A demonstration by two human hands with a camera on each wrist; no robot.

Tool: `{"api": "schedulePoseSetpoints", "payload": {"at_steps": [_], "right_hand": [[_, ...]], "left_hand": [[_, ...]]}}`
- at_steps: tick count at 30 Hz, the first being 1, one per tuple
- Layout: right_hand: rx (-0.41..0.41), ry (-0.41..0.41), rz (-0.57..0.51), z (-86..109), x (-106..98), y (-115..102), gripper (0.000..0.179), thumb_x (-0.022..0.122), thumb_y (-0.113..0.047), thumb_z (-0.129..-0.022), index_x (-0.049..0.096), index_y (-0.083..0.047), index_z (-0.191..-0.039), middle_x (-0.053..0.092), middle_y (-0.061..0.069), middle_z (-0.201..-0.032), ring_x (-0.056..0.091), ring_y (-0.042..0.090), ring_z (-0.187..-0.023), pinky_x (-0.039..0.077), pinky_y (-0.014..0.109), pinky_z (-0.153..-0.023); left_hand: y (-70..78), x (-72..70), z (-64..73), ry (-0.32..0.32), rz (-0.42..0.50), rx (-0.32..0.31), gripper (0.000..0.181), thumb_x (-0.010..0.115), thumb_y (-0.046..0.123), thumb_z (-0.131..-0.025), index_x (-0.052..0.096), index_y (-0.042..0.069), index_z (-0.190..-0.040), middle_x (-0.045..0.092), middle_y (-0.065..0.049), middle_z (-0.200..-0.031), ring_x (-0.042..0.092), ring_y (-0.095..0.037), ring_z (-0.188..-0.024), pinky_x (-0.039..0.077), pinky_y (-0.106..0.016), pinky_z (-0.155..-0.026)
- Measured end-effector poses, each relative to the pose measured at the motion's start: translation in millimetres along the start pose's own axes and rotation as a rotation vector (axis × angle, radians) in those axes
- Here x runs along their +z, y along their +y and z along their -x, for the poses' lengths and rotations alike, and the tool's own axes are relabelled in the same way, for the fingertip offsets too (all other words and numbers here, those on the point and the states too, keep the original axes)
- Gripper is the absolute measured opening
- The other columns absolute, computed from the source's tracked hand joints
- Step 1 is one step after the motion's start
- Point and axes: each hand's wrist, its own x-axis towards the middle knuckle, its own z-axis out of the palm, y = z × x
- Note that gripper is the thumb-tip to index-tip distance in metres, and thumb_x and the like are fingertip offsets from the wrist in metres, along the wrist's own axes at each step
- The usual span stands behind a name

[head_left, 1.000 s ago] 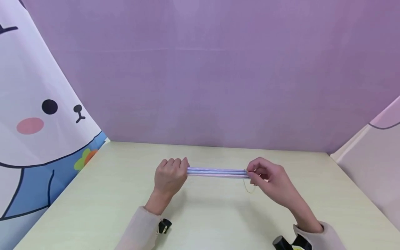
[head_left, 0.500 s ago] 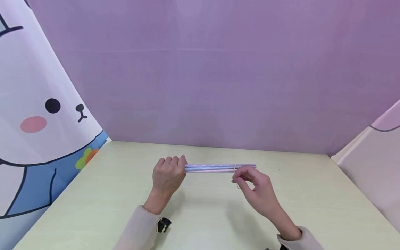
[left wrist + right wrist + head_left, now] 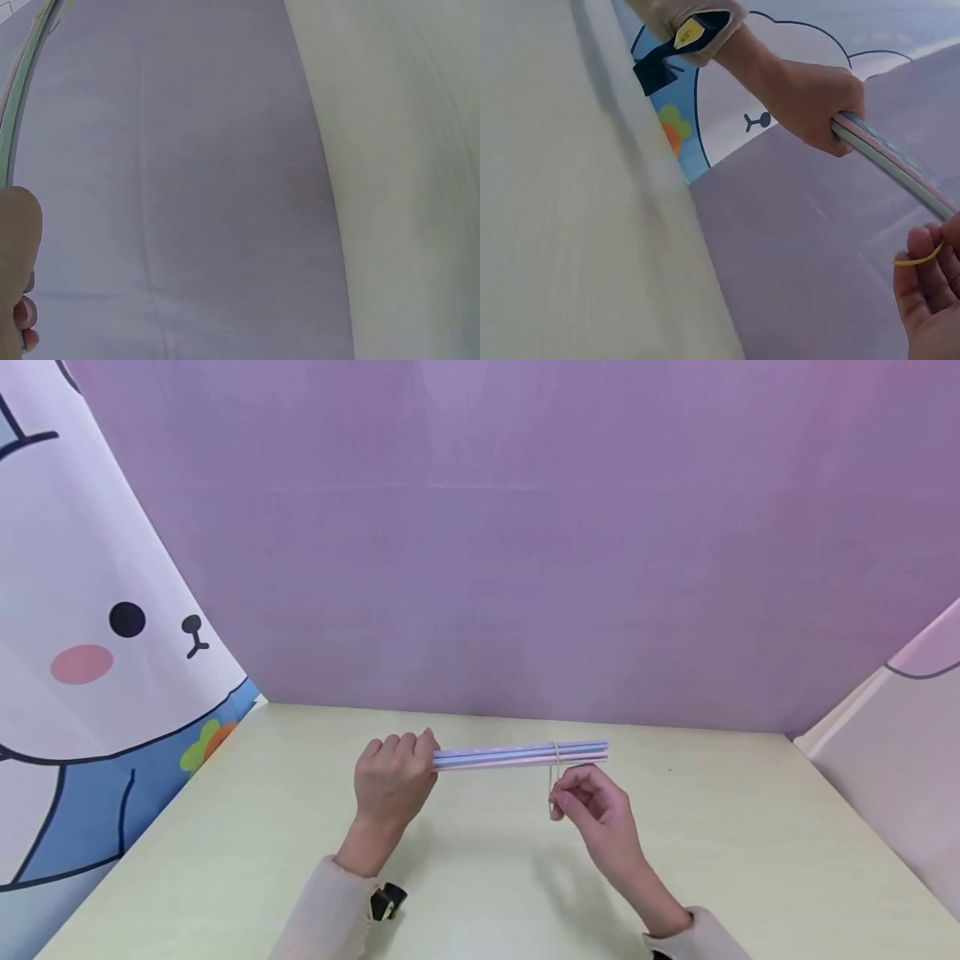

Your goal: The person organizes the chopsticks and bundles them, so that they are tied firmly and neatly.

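Observation:
My left hand (image 3: 396, 777) grips one end of a bundle of pastel straws (image 3: 495, 757), in blue, lilac and pink. The bundle is held above the table and points right, its far end tilted slightly up. A thin yellow rubber band (image 3: 557, 752) loops around the straws near their free end and hangs below them. Just under that end, my right hand (image 3: 600, 810) pinches the lower part of the band between thumb and fingers. In the right wrist view the rubber band (image 3: 916, 262) crosses the fingertips. The left wrist view shows the straws (image 3: 21, 97) rising from the left hand (image 3: 16, 255).
A pale wooden table (image 3: 480, 893) lies under both hands. Behind it hangs a purple cloth (image 3: 510, 543). Cartoon-printed cloth (image 3: 82, 560) stands at the left, and a pale panel (image 3: 907, 760) at the right. A black wrist camera (image 3: 387, 902) sits at the left sleeve.
My right hand has moved left and down from the straws' free end, drawing the rubber band along and below them. The straws' end now shows. My left hand has shifted slightly left.

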Motion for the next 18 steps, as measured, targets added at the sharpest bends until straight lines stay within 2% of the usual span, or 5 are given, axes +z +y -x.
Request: {"api": "schedulePoseSetpoints", "payload": {"at_steps": [6, 10, 14, 15, 18], "right_hand": [[0.244, -0.097, -0.471, 0.6, -11, 6, 0.031, 0.032, 0.013, -0.092, 0.054, -0.008, -0.101, 0.061, -0.006, -0.089, 0.057, 0.005, -0.08, 0.048, 0.018, -0.072], [0.273, -0.137, -0.59, -0.7, -18, 10, 0.037, 0.03, 0.009, -0.096, 0.062, -0.009, -0.102, 0.064, -0.004, -0.092, 0.059, 0.006, -0.083, 0.048, 0.019, -0.075], [0.183, -0.125, -0.477, -0.6, -20, 14, 0.037, 0.031, 0.007, -0.097, 0.064, -0.01, -0.098, 0.064, -0.005, -0.091, 0.059, 0.006, -0.084, 0.048, 0.019, -0.078], [0.139, -0.098, -0.392, 0.0, -18, 15, 0.034, 0.034, 0.008, -0.096, 0.064, -0.008, -0.096, 0.064, -0.006, -0.09, 0.06, 0.006, -0.083, 0.049, 0.019, -0.078], [-0.119, -0.075, -0.032, -0.6, -14, 19, 0.019, 0.046, 0.007, -0.093, 0.062, -0.001, -0.088, 0.062, 0.0, -0.081, 0.058, 0.008, -0.075, 0.049, 0.019, -0.074]], "left_hand": [[2.2, -0.5, -1.3, -0.003, 0.022, -0.004, 0.04, 0.038, 0.007, -0.093, 0.05, 0.007, -0.054, 0.049, -0.004, -0.043, 0.042, -0.017, -0.033, 0.027, -0.024, -0.036], [3.1, 0.2, -1.8, -0.003, 0.03, 0.002, 0.039, 0.039, 0.006, -0.092, 0.05, 0.007, -0.054, 0.05, -0.004, -0.043, 0.043, -0.017, -0.033, 0.028, -0.025, -0.036], [3.6, 2.6, -0.9, -0.002, 0.036, 0.009, 0.035, 0.043, 0.005, -0.088, 0.051, 0.007, -0.055, 0.051, -0.004, -0.044, 0.044, -0.016, -0.034, 0.028, -0.025, -0.035], [3.8, 3.0, -0.4, -0.004, 0.04, 0.011, 0.032, 0.045, 0.005, -0.086, 0.051, 0.007, -0.055, 0.051, -0.004, -0.044, 0.044, -0.016, -0.034, 0.028, -0.026, -0.036], [4.0, 3.7, 1.6, -0.026, 0.044, 0.018, 0.026, 0.052, 0.004, -0.081, 0.052, 0.006, -0.055, 0.051, -0.004, -0.044, 0.044, -0.016, -0.034, 0.027, -0.025, -0.036]]}}
